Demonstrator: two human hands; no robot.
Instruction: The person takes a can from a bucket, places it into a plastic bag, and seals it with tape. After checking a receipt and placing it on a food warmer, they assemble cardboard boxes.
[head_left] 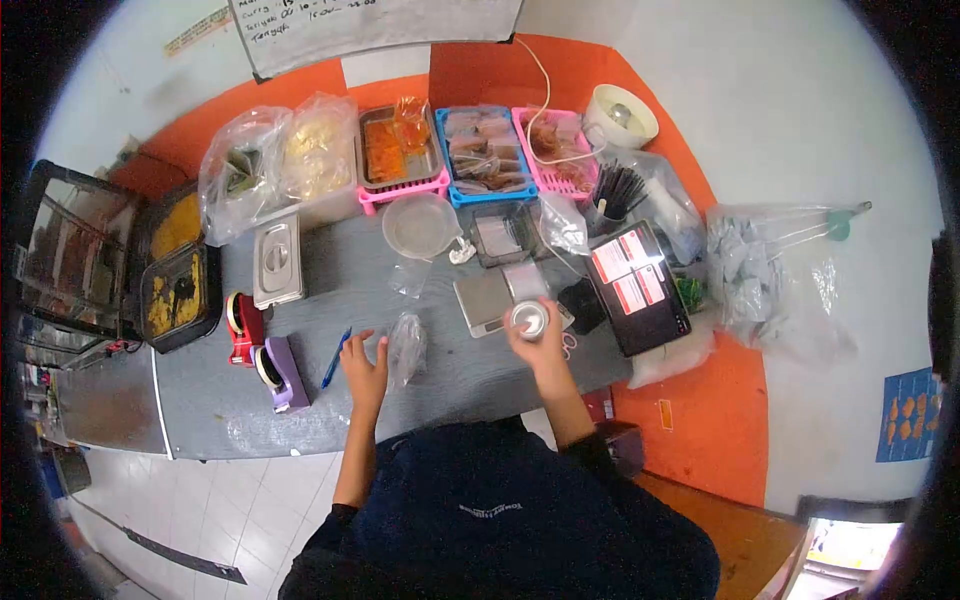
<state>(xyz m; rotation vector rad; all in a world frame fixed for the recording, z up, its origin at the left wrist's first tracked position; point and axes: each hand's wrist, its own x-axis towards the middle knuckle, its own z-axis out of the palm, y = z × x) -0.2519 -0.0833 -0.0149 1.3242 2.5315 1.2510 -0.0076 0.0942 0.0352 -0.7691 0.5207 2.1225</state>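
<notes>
My right hand is closed around a small round silver-rimmed container, its whitish inside facing up. It is over the right end of a flat kitchen scale. My left hand is just above the grey table with its fingers apart and nothing in them. Left of it lies a blue pen, and a crumpled clear plastic bag is close to its right side. Pink-handled scissors show partly beside my right hand.
Purple and red tape dispensers stand left. A steel lidded pan, a round clear tub and food baskets line the back. A tablet with paper labels leans at right. A black tray holds yellow food.
</notes>
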